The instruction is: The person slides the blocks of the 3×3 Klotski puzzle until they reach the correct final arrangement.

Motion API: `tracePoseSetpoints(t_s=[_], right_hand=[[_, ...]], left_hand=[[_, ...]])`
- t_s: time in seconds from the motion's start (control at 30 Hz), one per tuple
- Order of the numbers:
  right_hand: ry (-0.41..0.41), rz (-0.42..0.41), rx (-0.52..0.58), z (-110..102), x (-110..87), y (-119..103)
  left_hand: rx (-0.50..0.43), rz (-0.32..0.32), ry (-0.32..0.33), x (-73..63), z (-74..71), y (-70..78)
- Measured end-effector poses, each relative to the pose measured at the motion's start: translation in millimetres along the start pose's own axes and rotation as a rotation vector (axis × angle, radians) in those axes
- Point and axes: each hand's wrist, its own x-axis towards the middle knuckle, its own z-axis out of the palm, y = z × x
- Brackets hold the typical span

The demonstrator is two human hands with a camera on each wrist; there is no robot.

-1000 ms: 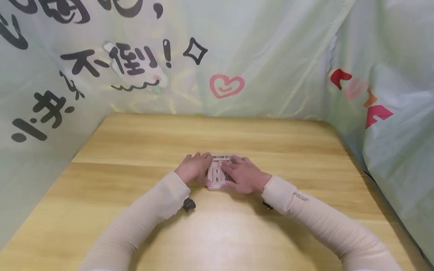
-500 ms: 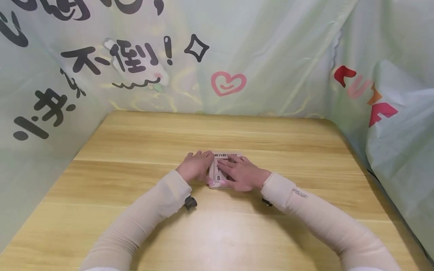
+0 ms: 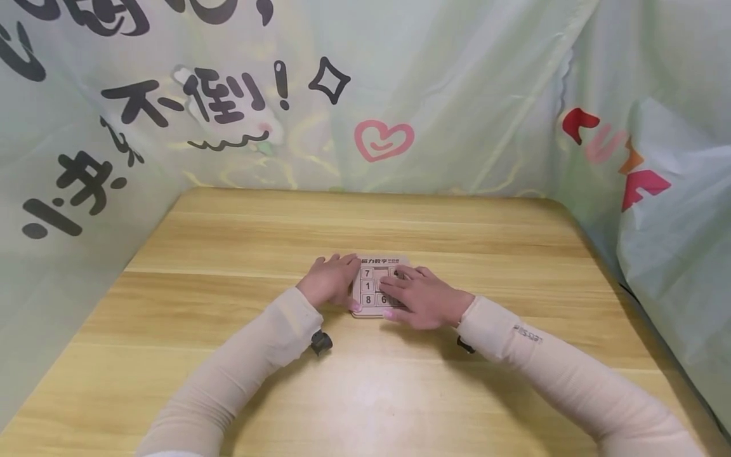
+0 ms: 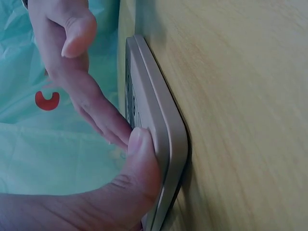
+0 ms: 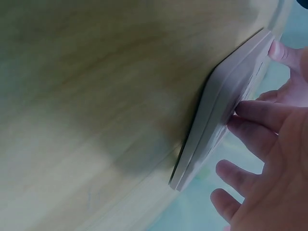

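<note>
Left-hand grip [image 3: 333, 282] clamped on flat, pale, round-cornered number board [image 3: 374, 311], thumb at its near-left corner, fingers far-left. Right-hand grip [image 3: 425, 298] holds nothing: fingers apart, fingertips [image 3: 387, 282] on board's middle column, just right of pale square tile 1 [image 3: 368, 286]; right is nearer there. Board lies flat on wood-grain surface [image 3: 365, 381]; long axis seems to run away from person.
</note>
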Motion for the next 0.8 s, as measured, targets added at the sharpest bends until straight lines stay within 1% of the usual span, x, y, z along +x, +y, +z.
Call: tracePoseSetpoints(t_s=[0.23, 0.37, 0.5, 0.6, 0.7, 0.8], right_hand=[[-0.026, 0.028, -0.005, -0.9, 2.5, 0.1], [-0.044, 0.016, -0.003, -2.3, 1.4, -0.1], [-0.021, 0.020, 0.006, -5.0, -0.1, 5.7], [0.004, 0.059, -0.012, -6.8, -1.4, 12.6], [0.009, 0.092, -0.020, -6.7, -1.9, 18.5], [0.006, 0.095, -0.012, -5.4, -1.0, 21.1]], left_hand=[[-0.011, 0.002, -0.007, 1.0, 1.0, 0.5], [0.008, 0.006, -0.004, 0.8, 1.4, 0.3], [0.008, 0.002, 0.001, 0.5, 0.2, 0.1], [-0.006, 0.002, 0.004, 0.1, -0.1, -0.5], [-0.014, 0.003, -0.002, 0.4, 0.2, -1.1], [-0.014, 0.001, -0.003, 0.9, 0.7, -1.8]])
